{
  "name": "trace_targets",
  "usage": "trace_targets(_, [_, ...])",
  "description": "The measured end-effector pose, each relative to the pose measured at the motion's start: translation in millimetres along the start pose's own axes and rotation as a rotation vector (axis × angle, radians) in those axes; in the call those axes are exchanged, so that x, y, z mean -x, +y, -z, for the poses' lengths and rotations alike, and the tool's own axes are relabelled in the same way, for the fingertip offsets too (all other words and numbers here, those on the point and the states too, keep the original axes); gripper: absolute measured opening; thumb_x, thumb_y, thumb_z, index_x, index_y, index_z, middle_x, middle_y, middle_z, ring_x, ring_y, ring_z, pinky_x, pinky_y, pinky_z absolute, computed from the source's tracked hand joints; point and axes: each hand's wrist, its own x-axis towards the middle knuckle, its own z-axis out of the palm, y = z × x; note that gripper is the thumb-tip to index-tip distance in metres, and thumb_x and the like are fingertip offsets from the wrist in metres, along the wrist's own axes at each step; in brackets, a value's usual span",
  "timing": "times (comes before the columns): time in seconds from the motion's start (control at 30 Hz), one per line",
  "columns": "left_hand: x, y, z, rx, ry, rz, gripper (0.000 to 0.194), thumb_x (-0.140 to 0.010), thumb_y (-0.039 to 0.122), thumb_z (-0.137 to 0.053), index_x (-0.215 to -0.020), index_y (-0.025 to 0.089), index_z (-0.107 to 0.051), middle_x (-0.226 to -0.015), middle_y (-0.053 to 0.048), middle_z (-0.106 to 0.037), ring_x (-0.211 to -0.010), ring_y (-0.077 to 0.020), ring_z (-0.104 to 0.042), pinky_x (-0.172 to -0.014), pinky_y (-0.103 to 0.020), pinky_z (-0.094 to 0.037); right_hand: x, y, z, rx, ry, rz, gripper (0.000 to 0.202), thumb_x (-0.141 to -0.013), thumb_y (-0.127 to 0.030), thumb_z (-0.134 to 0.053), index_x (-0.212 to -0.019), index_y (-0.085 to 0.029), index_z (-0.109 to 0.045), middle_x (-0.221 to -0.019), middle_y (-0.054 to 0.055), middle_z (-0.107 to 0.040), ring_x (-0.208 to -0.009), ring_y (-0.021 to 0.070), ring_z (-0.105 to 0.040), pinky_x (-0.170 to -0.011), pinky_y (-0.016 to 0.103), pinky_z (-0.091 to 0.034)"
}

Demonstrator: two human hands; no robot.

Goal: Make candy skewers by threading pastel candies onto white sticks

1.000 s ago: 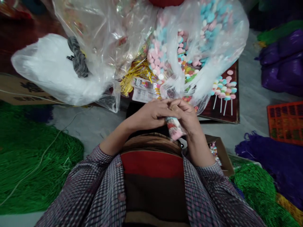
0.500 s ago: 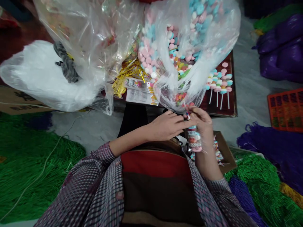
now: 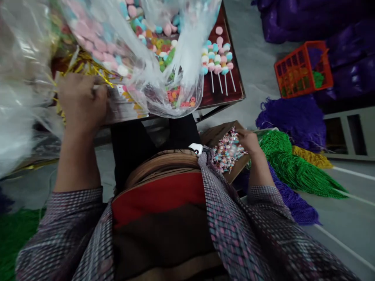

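My left hand is at the table's front edge, its fingers curled over the gold twist ties beside the flat printed bags. Whatever lies between those fingers is hidden. Over at the right, my right hand reaches to the rim of a cardboard box of wrapped candy skewers. Its fingertips are blurred against the wrapped sweets. On the table, a clear plastic bag holds ring-shaped gummies. Several marshmallow skewers on white sticks lie to its right.
A large bag of pink and blue marshmallows fills the table's back left. An orange crate stands on the floor to the right. Purple and green fringe bundles lie beyond the box.
My hands have parted from the wrapped candy skewer they held together. The left moved left to the gold ties, the right down to the box. The view has swung right.
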Motion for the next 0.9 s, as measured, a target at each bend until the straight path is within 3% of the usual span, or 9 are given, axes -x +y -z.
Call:
trace_targets(0.13, [-9,2,-6.4,0.021,-0.068,0.041,0.043,-0.089,0.049,-0.057,-0.129,0.037,-0.066,-0.146,0.005,-0.061,-0.144,-0.0358,-0.040,-0.122,-0.064,-0.025,5,17,-6,0.093,-0.041,-0.059,0.017,-0.080,-0.023,-0.070,-0.063,-0.020,-0.070,-0.060,0.007,-0.070,-0.076,0.0194,-0.070,-0.085,0.034,-0.055])
trace_targets(0.23, [-14,3,-7.5,0.097,-0.088,0.113,0.040,-0.088,0.052,-0.059,-0.123,0.037,-0.070,-0.149,0.005,-0.057,-0.144,-0.0355,-0.036,-0.124,-0.061,-0.021,6,13,-5,0.133,-0.032,-0.063,0.007,-0.078,-0.021,-0.069,-0.075,-0.019,-0.075,-0.080,0.012,-0.079,-0.086,0.0245,-0.073,-0.089,0.040,-0.055])
trace_targets(0.33, [-19,1,-9.8,0.125,-0.075,0.084,0.031,-0.089,0.051,-0.057,-0.113,0.038,-0.072,-0.141,0.007,-0.061,-0.140,-0.0339,-0.036,-0.125,-0.060,-0.015,4,-4,-5,0.135,-0.061,0.046,0.021,-0.083,-0.024,-0.062,-0.094,-0.017,-0.079,-0.105,0.016,-0.081,-0.101,0.0279,-0.074,-0.097,0.044,-0.055])
trace_targets(0.5, [-31,-11,-26.0,0.164,0.078,0.001,0.021,-0.086,0.047,-0.062,-0.075,0.029,-0.064,-0.102,0.002,-0.069,-0.118,-0.0306,-0.046,-0.114,-0.061,-0.020,8,-52,-12,-0.026,0.007,0.279,0.029,-0.087,-0.032,-0.058,-0.102,-0.021,-0.079,-0.111,0.013,-0.081,-0.107,0.0291,-0.075,-0.103,0.047,-0.056])
trace_targets(0.63, [-40,-26,-37.9,0.149,0.114,-0.025,0.018,-0.082,0.030,-0.063,-0.067,0.023,-0.056,-0.092,-0.004,-0.069,-0.106,-0.0295,-0.054,-0.103,-0.056,-0.031,16,-90,-13,-0.186,0.064,0.361,0.025,-0.089,-0.040,-0.060,-0.099,-0.027,-0.080,-0.106,0.008,-0.082,-0.101,0.0282,-0.077,-0.100,0.048,-0.059])
trace_targets(0.77, [-38,-44,-36.0,0.195,0.303,-0.098,0.020,-0.084,0.036,-0.067,-0.072,0.024,-0.058,-0.089,-0.006,-0.071,-0.103,-0.0290,-0.060,-0.098,-0.049,-0.039,21,-139,-18,-0.363,0.085,0.385,0.024,-0.090,-0.044,-0.064,-0.100,-0.029,-0.080,-0.101,0.005,-0.082,-0.097,0.0261,-0.078,-0.098,0.047,-0.060])
trace_targets(0.83, [-34,-50,-30.3,0.222,0.337,-0.150,0.022,-0.086,0.040,-0.067,-0.073,0.025,-0.058,-0.084,-0.005,-0.071,-0.096,-0.0272,-0.062,-0.094,-0.046,-0.043,24,-171,-27,-0.480,0.040,0.397,0.023,-0.090,-0.045,-0.067,-0.100,-0.029,-0.080,-0.097,0.004,-0.083,-0.092,0.0239,-0.078,-0.096,0.046,-0.061])
trace_targets(0.9, [-27,-49,-22.7,0.252,0.343,-0.214,0.022,-0.091,0.042,-0.062,-0.076,0.025,-0.060,-0.082,-0.004,-0.072,-0.089,-0.0247,-0.064,-0.090,-0.043,-0.045,26,-209,-39,-0.588,-0.108,0.431,0.025,-0.089,-0.047,-0.069,-0.100,-0.027,-0.081,-0.094,0.004,-0.083,-0.088,0.0220,-0.078,-0.093,0.044,-0.062])
